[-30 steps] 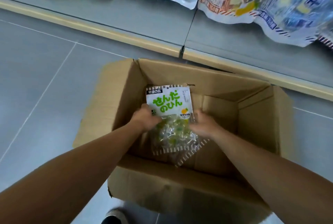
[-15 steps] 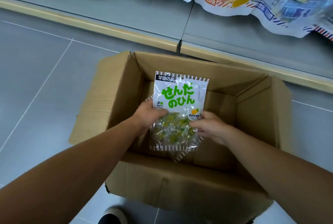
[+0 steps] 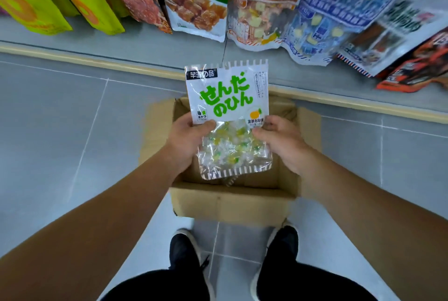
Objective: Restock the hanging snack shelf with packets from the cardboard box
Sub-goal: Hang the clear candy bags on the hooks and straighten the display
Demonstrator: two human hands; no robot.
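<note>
A white candy packet (image 3: 228, 99) with green lettering and a clear lower half full of yellow-green sweets is held upright above the open cardboard box (image 3: 232, 201). My left hand (image 3: 188, 142) grips its left edge, thumb on the front. My right hand (image 3: 278, 142) grips its right edge. A second packet's striped edge peeks out just behind the lower rim of the first. The box stands on the floor below my hands; its inside is mostly hidden by the packet and my hands.
Hanging snack packets (image 3: 198, 2) fill the top of the view in a row, yellow at left, blue and orange at right. A grey shelf base (image 3: 121, 48) with a beige edge runs beneath them. My two black shoes (image 3: 184, 249) stand behind the box on grey tiles.
Both hands have lifted the packet up out of the box. The view has pulled back and up, so more hanging packets and my shoes now show.
</note>
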